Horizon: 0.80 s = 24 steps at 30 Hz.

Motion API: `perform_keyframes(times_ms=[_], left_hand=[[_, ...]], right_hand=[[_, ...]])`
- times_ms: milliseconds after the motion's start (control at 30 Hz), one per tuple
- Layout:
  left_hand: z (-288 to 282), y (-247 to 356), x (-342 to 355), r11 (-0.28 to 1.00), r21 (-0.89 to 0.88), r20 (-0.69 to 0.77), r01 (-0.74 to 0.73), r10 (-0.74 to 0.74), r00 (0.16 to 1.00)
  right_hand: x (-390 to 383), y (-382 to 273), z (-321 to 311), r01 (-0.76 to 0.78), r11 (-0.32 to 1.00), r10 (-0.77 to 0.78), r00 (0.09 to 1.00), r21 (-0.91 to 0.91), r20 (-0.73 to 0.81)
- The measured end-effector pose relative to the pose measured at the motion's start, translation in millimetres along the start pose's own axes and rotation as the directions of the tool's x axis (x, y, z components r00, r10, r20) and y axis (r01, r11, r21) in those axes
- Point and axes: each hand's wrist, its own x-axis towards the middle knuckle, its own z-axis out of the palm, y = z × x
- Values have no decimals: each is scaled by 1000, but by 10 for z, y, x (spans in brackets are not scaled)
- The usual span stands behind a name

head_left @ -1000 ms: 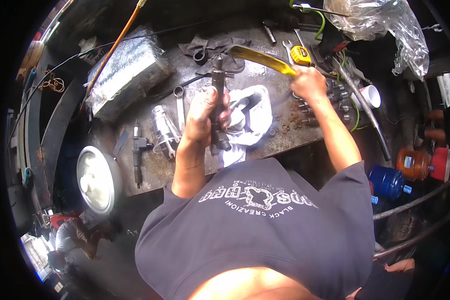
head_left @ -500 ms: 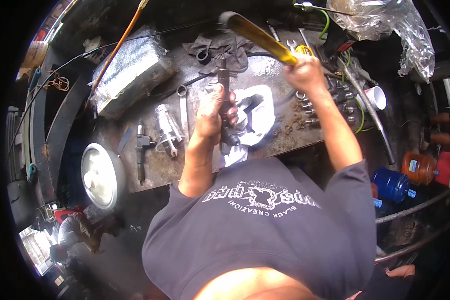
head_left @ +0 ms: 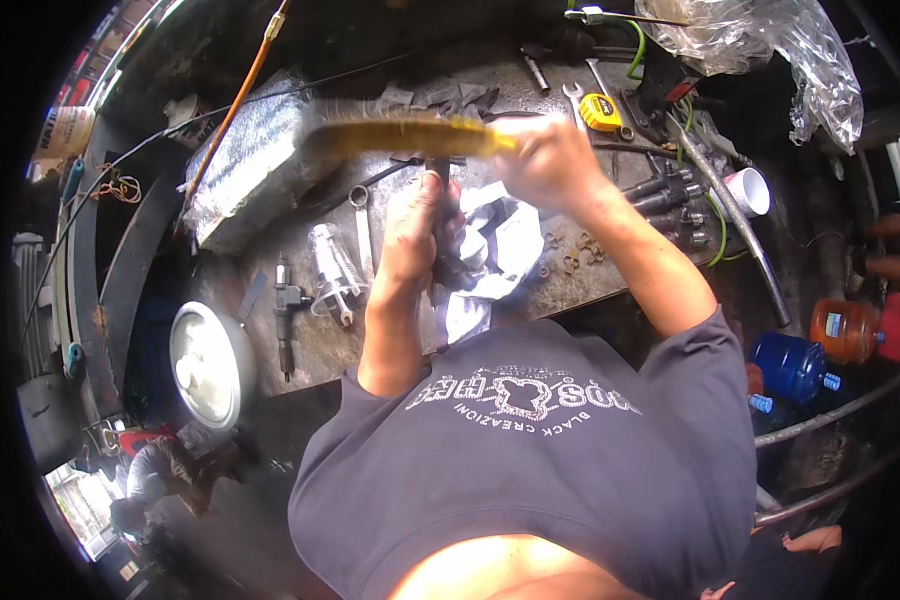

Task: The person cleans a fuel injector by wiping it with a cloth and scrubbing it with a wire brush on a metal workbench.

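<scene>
My left hand (head_left: 410, 235) is closed round a dark, slim fuel injector (head_left: 437, 180), held upright over the bench; fingers and the tool hide much of it. My right hand (head_left: 548, 160) grips a long yellow tool (head_left: 410, 137) by its near end. Motion smears this tool, so its exact kind is unclear. It lies crosswise over the injector's upper end; whether they touch I cannot tell. Under and beside my left hand is a crumpled white cloth (head_left: 510, 240). Another injector (head_left: 285, 318) rests on the bench to the left.
Beside a clear plastic cup (head_left: 332, 262) lies a combination wrench (head_left: 362, 225). A plastic-wrapped block (head_left: 255, 150) stands far left. Rightward are a yellow tape measure (head_left: 600, 112), several dark injectors (head_left: 680, 215), a metal pipe (head_left: 735, 225) and a white cup (head_left: 748, 192). A round white-lidded container (head_left: 208, 365) sits near left.
The yellow tool has swung down and left, from raised above the bench to across the injector. My right hand moved left with it. My left hand still holds the injector.
</scene>
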Motion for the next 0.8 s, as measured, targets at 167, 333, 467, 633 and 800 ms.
perform_keyframes(times_ms=[167, 333, 467, 633, 800], left_hand=[[-59, -23, -37, 974, -227, 93, 24, -3, 996], [-104, -154, 85, 979, -165, 156, 124, -98, 983], [103, 43, -45, 969, -239, 68, 66, -52, 996], [38, -78, 23, 963, -237, 82, 126, -110, 991], [121, -27, 90, 985, -125, 63, 118, -111, 992]], right_hand=[[-361, 859, 66, -269, 875, 298, 954, -404, 11], [-134, 189, 3, -178, 984, 177, 983, -27, -49], [-245, 529, 195, -131, 963, 150, 987, -235, 63], [-55, 722, -177, -367, 885, 339, 930, -285, -144], [46, -81, 32, -75, 989, 75, 997, -125, -12]])
